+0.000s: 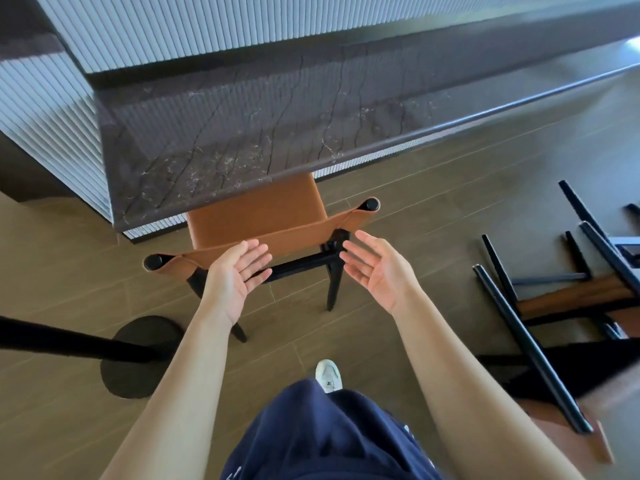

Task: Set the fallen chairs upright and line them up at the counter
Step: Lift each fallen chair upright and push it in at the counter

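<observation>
Directly ahead, an upright chair (256,216) stands with its seat tucked under the edge of the bench (242,133) — a smooth tan leather sling stretched between two black posts with rounded tops, on slim black legs. The bench is a dark, veined stone slab with a rounded edge, and pale ribbed panelling (173,26) runs behind and below it. The left hand (235,268) and right hand (374,268) hover at the chair's backrest, palms turned inward to face each other. Each grip is wide open, fingers straight and holding nothing; whether the left fingertips touch the leather I cannot tell. Well off to the right, a fallen chair (571,296) lies on the floor (433,188) of brown wood-grain planks, its thin black tubular legs sticking out sideways — a strip of brown seat shows between them. At lower left, a flat dark round base (145,375) carries a black pole. A white shoe (328,375) shows beyond a navy garment (329,438).
</observation>
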`<state>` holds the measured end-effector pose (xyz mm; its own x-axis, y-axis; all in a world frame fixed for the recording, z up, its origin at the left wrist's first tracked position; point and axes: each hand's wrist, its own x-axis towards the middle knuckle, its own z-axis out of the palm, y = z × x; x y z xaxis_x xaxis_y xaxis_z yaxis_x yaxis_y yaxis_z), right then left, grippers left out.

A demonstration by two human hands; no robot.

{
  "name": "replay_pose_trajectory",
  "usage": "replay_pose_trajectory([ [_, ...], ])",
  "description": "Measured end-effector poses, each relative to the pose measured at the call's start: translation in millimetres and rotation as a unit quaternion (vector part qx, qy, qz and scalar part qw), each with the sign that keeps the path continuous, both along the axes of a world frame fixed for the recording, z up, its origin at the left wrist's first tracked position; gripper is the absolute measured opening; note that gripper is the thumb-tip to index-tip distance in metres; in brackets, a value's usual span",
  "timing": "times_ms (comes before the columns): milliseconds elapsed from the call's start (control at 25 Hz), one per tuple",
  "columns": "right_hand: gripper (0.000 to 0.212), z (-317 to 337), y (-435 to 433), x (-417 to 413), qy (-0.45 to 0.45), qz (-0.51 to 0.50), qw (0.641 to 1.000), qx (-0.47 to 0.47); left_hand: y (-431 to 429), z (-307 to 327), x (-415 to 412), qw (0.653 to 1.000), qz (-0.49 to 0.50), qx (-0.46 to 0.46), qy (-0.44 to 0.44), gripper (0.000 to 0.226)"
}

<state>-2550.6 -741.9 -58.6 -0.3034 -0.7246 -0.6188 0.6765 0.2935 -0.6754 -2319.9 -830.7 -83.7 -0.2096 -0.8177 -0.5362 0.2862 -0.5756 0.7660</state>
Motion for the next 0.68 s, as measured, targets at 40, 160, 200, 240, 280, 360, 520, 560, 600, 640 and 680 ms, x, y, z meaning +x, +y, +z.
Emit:
replay_pose_trajectory([
  [40, 0.027, 3, 11, 9, 0.011, -0.016, 1.000, -0.007, 5, 4, 1, 1.000, -0.022, -0.011, -0.003, 0.028],
  [160, 0.026, 8, 47, 38, 0.045, -0.060, 0.997, -0.025, 22, 13, 7, 0.995, -0.088, -0.048, -0.028, 0.027],
  [200, 0.025, 8, 62, 47, 0.055, -0.073, 0.995, -0.028, 30, 16, 11, 0.991, -0.111, -0.062, -0.038, 0.027],
  [240, 0.023, 8, 75, 54, 0.063, -0.086, 0.994, -0.029, 37, 18, 14, 0.988, -0.132, -0.073, -0.042, 0.028],
  [280, 0.022, 8, 86, 58, 0.070, -0.095, 0.993, -0.028, 43, 19, 15, 0.985, -0.149, -0.080, -0.042, 0.028],
  [360, 0.023, 10, 112, 65, 0.081, -0.124, 0.989, -0.022, 56, 24, 14, 0.974, -0.199, -0.094, -0.051, 0.027],
  [520, 0.024, 9, 169, 68, 0.100, -0.161, 0.982, -0.026, 80, 31, 1, 0.962, -0.254, -0.097, -0.028, 0.028],
  [560, 0.024, 9, 184, 67, 0.102, -0.173, 0.979, -0.027, 86, 33, -6, 0.961, -0.262, -0.091, -0.016, 0.028],
  [600, 0.025, 9, 198, 66, 0.105, -0.186, 0.977, -0.025, 93, 35, -12, 0.958, -0.271, -0.089, -0.010, 0.028],
  [640, 0.025, 10, 212, 65, 0.108, -0.202, 0.973, -0.023, 101, 37, -20, 0.954, -0.286, -0.089, -0.007, 0.027],
  [680, 0.025, 11, 229, 63, 0.109, -0.223, 0.968, -0.020, 112, 38, -29, 0.949, -0.303, -0.089, -0.005, 0.027],
])
